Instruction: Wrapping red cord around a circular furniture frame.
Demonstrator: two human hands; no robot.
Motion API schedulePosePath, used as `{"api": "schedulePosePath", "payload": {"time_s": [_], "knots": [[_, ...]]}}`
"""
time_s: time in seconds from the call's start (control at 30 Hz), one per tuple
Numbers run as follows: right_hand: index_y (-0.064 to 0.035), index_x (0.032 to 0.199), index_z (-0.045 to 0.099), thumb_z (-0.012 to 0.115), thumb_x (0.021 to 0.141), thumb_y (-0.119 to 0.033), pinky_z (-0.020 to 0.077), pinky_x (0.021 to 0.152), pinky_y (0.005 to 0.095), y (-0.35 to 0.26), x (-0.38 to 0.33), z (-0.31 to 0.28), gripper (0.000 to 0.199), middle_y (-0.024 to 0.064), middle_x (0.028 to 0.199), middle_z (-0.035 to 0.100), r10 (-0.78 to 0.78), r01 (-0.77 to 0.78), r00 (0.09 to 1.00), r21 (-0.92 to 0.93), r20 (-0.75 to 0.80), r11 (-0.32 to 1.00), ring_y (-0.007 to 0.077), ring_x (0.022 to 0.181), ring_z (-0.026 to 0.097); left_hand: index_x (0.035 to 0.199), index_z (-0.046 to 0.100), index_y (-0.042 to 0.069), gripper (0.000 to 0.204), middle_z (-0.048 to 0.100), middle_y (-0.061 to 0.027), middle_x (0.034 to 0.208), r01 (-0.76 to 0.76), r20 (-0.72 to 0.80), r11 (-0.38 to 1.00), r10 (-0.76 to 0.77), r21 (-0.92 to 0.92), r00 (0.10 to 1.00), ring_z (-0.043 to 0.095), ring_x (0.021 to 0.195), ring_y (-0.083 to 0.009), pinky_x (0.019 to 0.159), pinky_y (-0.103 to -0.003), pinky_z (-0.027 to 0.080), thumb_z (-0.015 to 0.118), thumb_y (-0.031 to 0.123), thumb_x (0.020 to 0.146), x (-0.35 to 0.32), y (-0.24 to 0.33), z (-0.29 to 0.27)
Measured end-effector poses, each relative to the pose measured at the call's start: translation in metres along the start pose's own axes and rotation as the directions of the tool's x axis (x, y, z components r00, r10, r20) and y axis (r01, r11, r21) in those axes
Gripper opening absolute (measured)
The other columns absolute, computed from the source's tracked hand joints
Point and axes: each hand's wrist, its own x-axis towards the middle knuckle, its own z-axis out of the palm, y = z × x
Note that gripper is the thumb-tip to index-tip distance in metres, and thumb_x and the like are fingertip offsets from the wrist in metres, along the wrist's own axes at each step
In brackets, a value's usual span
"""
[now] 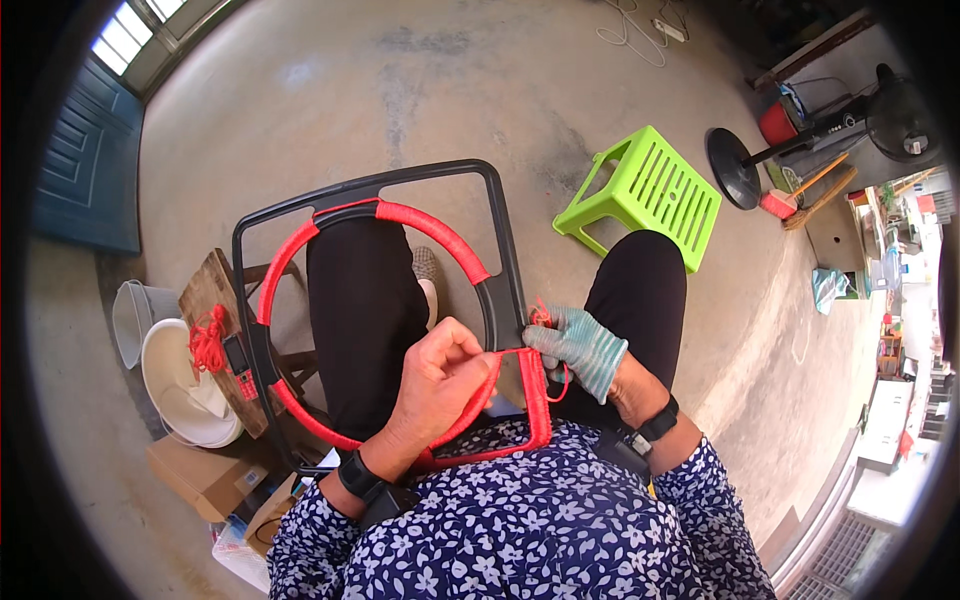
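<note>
Fingers [462, 345] of the bare left hand [440, 385] curl tight around the red-wrapped rim; the gloved right hand [580, 345] pinches red cord [541, 318] against the black frame [505, 260] — both closed on their hold. The frame rests across the person's lap, ring inside partly wound in red. Green plastic stool [650, 190] stands on the concrete floor beyond the right knee. White basin [170, 385] sits left, red cord bundle [208, 340] just beside it.

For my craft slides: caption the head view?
Bare left hand and gloved right hand wrap red cord around black frame.
</note>
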Motion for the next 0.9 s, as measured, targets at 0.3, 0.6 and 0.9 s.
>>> {"api": "schedulePosePath", "payload": {"time_s": [0.3,0.6,0.9], "knots": [[-0.0107,0.079,0.055,0.057,0.094,-0.035,0.0367,0.045,0.0246,0.01,0.01,-0.02,0.029,0.0007,0.068,0.052,-0.204,0.156,0.979,0.742,-0.026,0.652,0.0122,0.052,0.047,0.092,0.057,0.005,0.017,0.067,-0.0135,0.08,0.308,0.02,0.848,-0.333,-0.431,0.943,0.065,0.06,-0.0181,0.054,-0.029,0.056,0.058,0.022,0.095,0.01,0.0,-0.002],[-0.0078,0.088,0.057,0.056,0.094,-0.033,0.0435,0.045,0.027,0.011,0.011,-0.034,0.026,0.0065,0.082,0.061,0.024,0.192,0.932,0.547,-0.363,0.815,0.018,0.062,0.059,0.095,0.058,0.004,0.016,0.068,-0.0155,0.08,0.26,0.058,0.885,-0.258,-0.386,0.965,0.066,0.059,-0.0197,0.054,-0.028,0.056,0.058,0.02,0.095,0.008,-0.004,-0.005],[-0.0062,0.11,0.059,0.063,0.079,-0.008,0.0501,0.069,0.0339,-0.046,-0.013,0.001,0.031,0.0097,0.094,0.064,-0.96,0.346,0.276,-0.937,0.057,0.044,0.0264,0.08,0.063,0.109,0.054,0.003,0.034,0.066,-0.0144,0.097,0.124,-0.012,0.887,-0.145,-0.445,0.989,0.066,0.075,-0.0179,0.065,-0.029,0.055,0.043,0.034,0.1,0.004,-0.003,0.0]]}}
